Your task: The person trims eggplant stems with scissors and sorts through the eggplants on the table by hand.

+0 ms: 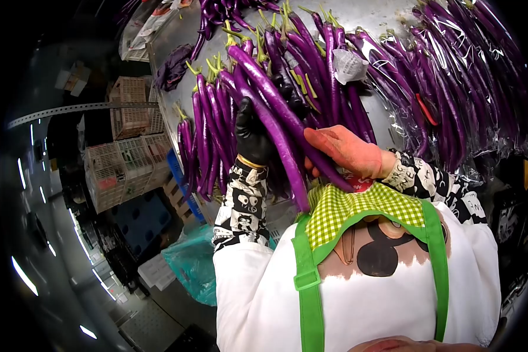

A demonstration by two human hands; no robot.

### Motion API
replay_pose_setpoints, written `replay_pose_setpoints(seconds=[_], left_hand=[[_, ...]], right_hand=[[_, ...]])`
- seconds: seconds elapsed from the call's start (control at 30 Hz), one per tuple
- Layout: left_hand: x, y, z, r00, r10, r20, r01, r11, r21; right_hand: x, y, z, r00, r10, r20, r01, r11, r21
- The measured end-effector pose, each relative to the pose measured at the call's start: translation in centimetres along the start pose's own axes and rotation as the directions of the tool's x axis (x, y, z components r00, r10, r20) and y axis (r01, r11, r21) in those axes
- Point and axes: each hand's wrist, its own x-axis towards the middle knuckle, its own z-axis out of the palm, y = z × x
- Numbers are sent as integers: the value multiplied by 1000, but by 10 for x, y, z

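My left hand, in a black glove, is closed round two long purple eggplants. One eggplant slants down toward my apron; the other eggplant crosses just right of it. Dark glove fingertips show between the eggplants on the far side. In an orange-pink glove, my right hand grips the lower part of the right-hand eggplant, its thumb on top and its other fingers partly hidden beneath. Loose eggplants with green stems lie around my left hand on the metal table.
Eggplants bagged in clear plastic cover the table's right side, with a red-handled item among them. Crumpled white paper rests on the pile. Crates and a teal plastic bag are at the left.
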Motion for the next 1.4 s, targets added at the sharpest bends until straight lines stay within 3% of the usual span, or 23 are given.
replay_pose_setpoints(seconds=[0.1,0.13,0.17,0.2,0.23,0.27,0.33,0.37,0.47,0.57,0.7,0.8,0.93,1.07,1.13,1.2,1.27,1.33,1.4], left_hand=[[3,3,0,1000,25,12,-25,1000,1],[4,5,-1,999,39,15,-39,999,0],[4,7,-1,999,51,17,-51,999,2],[4,9,-3,998,66,21,-66,998,4],[3,11,-4,996,82,29,-83,997,4],[2,14,-5,995,98,31,-98,995,9],[1,20,-4,991,127,50,-128,992,18],[0,23,-4,988,140,57,-142,990,24],[-1,29,-2,983,164,76,-167,985,30],[1,34,2,979,172,108,-177,983,40],[10,37,13,968,177,176,-185,982,30],[24,43,25,948,182,261,-194,981,21],[40,54,43,898,159,410,-179,984,9],[51,60,49,807,99,583,-125,992,4],[60,67,54,724,29,689,-70,997,31],[69,75,61,609,-66,791,-9,996,89],[73,78,69,585,-92,805,-90,980,178],[63,71,90,614,-73,786,-296,902,315],[48,61,119,667,-31,745,-509,711,485]], right_hand=[[-9,5,-18,968,-209,-138,136,902,-410],[-11,4,-28,843,-514,-155,317,709,-630],[-30,-1,-38,850,-413,-325,174,805,-567],[-41,-9,-57,777,-513,-366,98,672,-734],[-45,4,-80,618,-664,-421,153,627,-764],[-57,-2,-98,506,-740,-443,52,538,-841],[-78,8,-144,401,-848,-347,-273,250,-929],[-90,12,-160,449,-803,-392,-458,170,-873],[-103,39,-189,570,-730,-376,-626,-90,-775],[-97,28,-176,621,-579,-529,-676,-54,-735],[-95,32,-180,557,-715,-423,-682,-103,-724],[-94,32,-182,581,-583,-568,-696,6,-718],[-89,25,-185,572,-518,-636,-749,-12,-663],[-79,29,-197,588,-523,-617,-674,104,-731],[-83,27,-192,649,-474,-595,-537,268,-800],[-81,28,-176,644,-473,-601,-558,246,-792],[-77,26,-162,636,-437,-636,-622,198,-758],[-75,46,-172,645,-482,-592,-582,192,-790],[-76,56,-177,619,-516,-592,-473,357,-805]])
